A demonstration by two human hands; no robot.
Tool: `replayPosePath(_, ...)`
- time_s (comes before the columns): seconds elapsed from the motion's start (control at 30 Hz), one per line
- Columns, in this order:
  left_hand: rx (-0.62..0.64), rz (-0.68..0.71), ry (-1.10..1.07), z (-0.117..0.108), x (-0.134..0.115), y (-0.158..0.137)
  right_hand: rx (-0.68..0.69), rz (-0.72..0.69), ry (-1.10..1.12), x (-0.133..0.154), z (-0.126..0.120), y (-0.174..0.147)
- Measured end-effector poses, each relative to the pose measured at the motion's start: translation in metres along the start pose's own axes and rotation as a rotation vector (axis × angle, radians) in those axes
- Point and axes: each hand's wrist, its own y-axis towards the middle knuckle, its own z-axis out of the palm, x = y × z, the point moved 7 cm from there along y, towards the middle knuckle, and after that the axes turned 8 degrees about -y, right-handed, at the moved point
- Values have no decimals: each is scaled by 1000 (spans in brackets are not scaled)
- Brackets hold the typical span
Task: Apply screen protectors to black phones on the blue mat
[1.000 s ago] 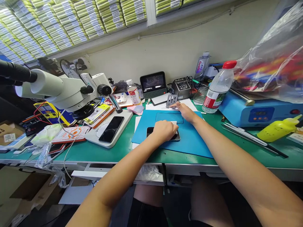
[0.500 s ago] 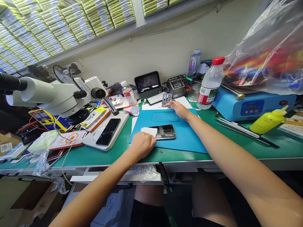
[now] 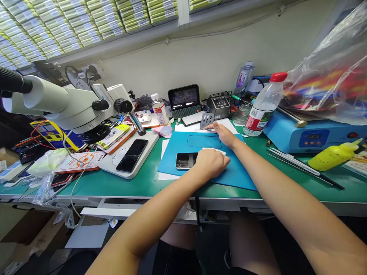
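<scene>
My left hand [image 3: 212,163] is closed in a fist on a white tissue [image 3: 216,150], pressed over the right end of a phone [image 3: 185,161]. The phone lies flat, and its dark glossy face shows bright striped reflections; its right part is hidden under the hand. A blue mat [image 3: 172,147] with a thin black rounded outline lies beneath. My right hand [image 3: 225,135] rests at the far edge of the mat, fingers stretched out and thumb raised. Its fingertips are close to a grey slotted piece [image 3: 207,120]; whether they touch it I cannot tell.
A microscope [image 3: 65,103] stands left, another phone [image 3: 132,155] on its base. Behind are a small screen [image 3: 184,98] and a black device [image 3: 218,105]. Right are a red-capped bottle [image 3: 265,105], a blue machine [image 3: 295,131], tweezers [image 3: 301,164] and a yellow squeeze bottle [image 3: 332,156].
My left hand has slid right across the phone with the tissue, uncovering the phone's left end and covering its right. My right hand stays at the mat's far edge. The view has shifted slightly.
</scene>
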Motion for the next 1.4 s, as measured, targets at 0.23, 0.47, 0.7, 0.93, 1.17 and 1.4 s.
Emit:
replayPosePath(0.23,71,-101,71,-13,61,-26,17,4,27,0,1,-1)
replayPosePath(0.47,91,-244,126,-16,89,-79,14,12,-106,13,-4,-8)
replayPosePath(0.7,76,-149,88,1,43,-68,28,-9,-103,13,-3,-5)
replayPosePath(0.93,53,-1,7,4,7,-21,19,10,-37,7,-1,-4)
replayPosePath(1.17,71,-20,28,-9,48,-15,10,31,-8,0,0,-3)
replayPosePath(1.4,111,-174,79,-16,103,-63,27,13,-75,5,0,-4)
